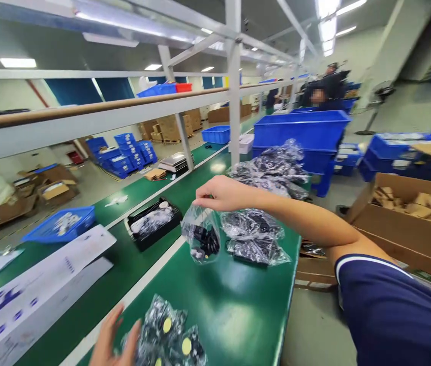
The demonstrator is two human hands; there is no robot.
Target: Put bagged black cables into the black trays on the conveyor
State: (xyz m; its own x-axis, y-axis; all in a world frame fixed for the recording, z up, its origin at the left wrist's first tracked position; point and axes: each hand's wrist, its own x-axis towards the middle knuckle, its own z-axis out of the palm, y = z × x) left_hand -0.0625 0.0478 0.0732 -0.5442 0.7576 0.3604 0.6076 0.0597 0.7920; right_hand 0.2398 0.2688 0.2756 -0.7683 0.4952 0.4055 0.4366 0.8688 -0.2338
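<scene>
Right now the right hand pinches the top of a clear bag of black parts between closed fingertips, so it hangs just above the green bench, beside a heap of similar bagged parts. The left hand lies open and flat, fingers spread, touching a cluster of bags with yellow dots (contents too blurred to name). A firm pinch near the bag's neck would likely keep it from swinging or slipping.
</scene>
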